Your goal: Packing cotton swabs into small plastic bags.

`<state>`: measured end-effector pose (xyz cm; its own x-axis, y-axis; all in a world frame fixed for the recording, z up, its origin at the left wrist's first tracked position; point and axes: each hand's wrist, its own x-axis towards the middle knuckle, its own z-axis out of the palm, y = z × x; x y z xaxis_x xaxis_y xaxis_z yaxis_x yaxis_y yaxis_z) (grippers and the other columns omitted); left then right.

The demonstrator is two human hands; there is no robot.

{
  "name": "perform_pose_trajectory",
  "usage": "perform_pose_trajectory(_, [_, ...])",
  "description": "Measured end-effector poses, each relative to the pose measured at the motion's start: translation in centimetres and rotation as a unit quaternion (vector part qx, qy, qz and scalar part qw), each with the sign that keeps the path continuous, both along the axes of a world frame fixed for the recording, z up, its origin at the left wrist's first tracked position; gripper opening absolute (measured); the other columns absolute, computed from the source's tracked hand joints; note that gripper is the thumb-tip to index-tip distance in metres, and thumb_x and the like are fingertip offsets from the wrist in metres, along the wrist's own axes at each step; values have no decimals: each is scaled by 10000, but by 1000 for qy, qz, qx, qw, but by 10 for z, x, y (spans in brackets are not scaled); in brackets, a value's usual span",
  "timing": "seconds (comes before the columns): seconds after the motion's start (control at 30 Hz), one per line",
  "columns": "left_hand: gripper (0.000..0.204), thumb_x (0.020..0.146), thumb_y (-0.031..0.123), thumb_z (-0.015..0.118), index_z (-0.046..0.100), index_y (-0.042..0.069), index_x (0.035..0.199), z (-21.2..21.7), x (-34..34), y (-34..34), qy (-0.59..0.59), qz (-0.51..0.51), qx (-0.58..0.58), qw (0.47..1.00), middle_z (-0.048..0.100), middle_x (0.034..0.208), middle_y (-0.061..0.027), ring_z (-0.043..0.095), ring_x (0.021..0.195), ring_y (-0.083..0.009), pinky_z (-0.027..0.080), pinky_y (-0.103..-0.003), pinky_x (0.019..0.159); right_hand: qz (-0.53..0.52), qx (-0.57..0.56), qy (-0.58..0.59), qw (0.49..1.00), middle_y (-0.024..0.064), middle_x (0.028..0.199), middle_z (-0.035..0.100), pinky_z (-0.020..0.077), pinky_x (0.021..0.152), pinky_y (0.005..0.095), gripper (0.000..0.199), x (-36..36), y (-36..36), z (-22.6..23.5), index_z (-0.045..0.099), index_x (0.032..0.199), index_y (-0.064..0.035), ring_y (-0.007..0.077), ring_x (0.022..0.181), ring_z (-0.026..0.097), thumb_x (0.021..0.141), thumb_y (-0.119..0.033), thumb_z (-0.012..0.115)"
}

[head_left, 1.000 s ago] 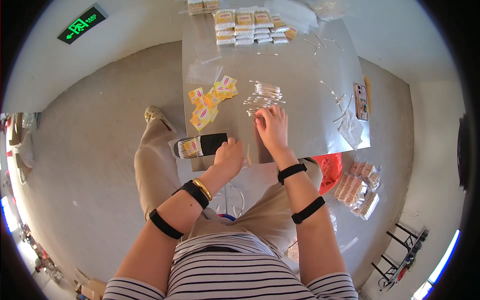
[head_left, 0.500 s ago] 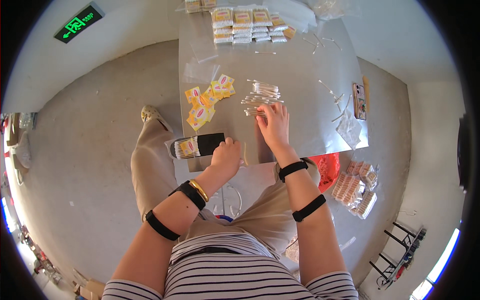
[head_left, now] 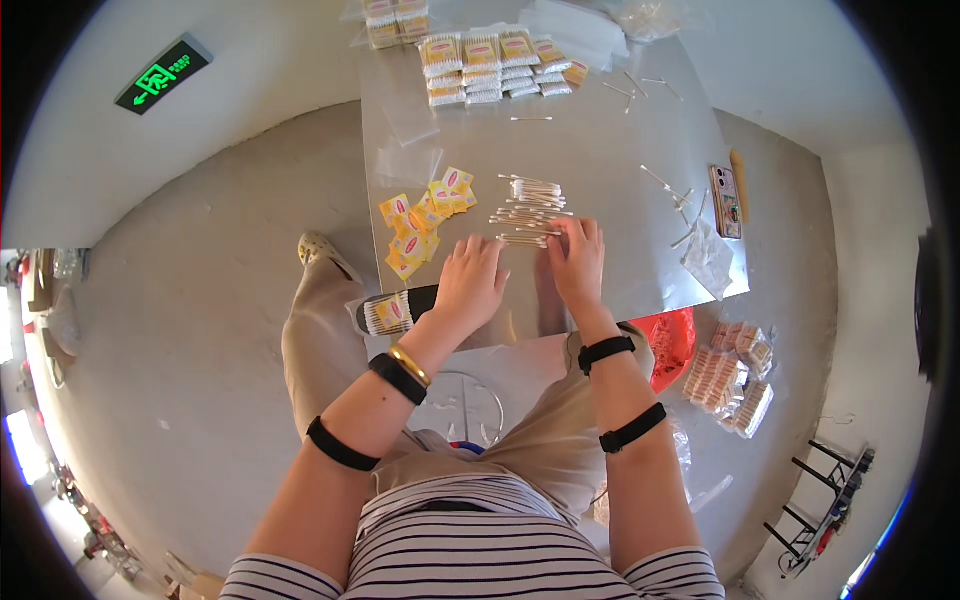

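Loose cotton swabs (head_left: 536,192) lie in a pile of rows on the metal table. A small row of swabs (head_left: 524,240) sits at its near side, between my two hands. My left hand (head_left: 472,282) has its fingers stretched out, the tips by the row's left ends. At the right ends is my right hand (head_left: 578,265), thumb and forefinger apart around the swab tips. Below my left hand, a black holder (head_left: 424,299) is partly covered by it. At the holder's left end is a clear bag of swabs with a yellow card (head_left: 388,314).
Yellow cards (head_left: 410,238) lie scattered left of the swabs, near clear bags (head_left: 408,165). Filled swab packs (head_left: 482,68) are stacked at the back. On the right are stray swabs (head_left: 680,200), a phone (head_left: 726,202) and a plastic bag (head_left: 708,258). Bundled packs (head_left: 728,378) stand beside a red bag (head_left: 672,345).
My left hand has moved from the black holder up and right to the swabs. My right hand has shifted slightly right and down. The view has tilted a little.
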<state>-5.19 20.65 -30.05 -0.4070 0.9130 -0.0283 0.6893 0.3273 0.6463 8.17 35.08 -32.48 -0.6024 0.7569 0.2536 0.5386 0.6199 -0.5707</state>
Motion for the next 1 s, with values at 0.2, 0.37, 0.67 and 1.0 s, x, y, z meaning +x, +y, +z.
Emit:
perform_pose_trajectory(0.2, [524, 897, 75, 592, 444, 68, 1400, -12, -10, 25, 41, 7, -37, 998, 486, 1317, -155, 468, 1222, -350, 400, -454, 1035, -50, -88, 9, 995, 87, 990, 582, 450, 860, 421, 180, 8, 5, -9, 633, 1013, -96, 288, 977, 566, 837, -58, 647])
perform_pose_trajectory(0.37, [556, 882, 68, 590, 426, 32, 1412, -16, -3, 28, 22, 0, -33, 999, 463, 1344, -158, 454, 1247, -349, 388, -457, 1054, -27, -89, 52, 994, 108, 960, 582, 488, 826, 415, 157, -6, -7, -13, 643, 981, -58, 306, 929, 569, 847, 9, 595])
perform_pose_trajectory(0.67, [627, 887, 181, 640, 393, -13, 1429, -18, -4, 38, 68, 9, -12, 998, 394, 1468, -184, 384, 1360, -358, 340, -473, 1097, -93, -85, 84, 988, 130, 1003, 590, 483, 858, 430, 191, -2, 17, -7, 644, 1035, -52, 326, 969, 564, 862, -7, 574])
perform_pose_trajectory(1.0, [732, 884, 249, 681, 338, -23, 1470, -16, 6, 37, 86, -18, -33, 996, 301, 1557, -186, 338, 1420, -341, 284, -485, 1134, -70, -119, 128, 982, 143, 1046, 608, 488, 870, 430, 250, -11, 5, -13, 647, 1100, -38, 349, 1007, 572, 864, -9, 568])
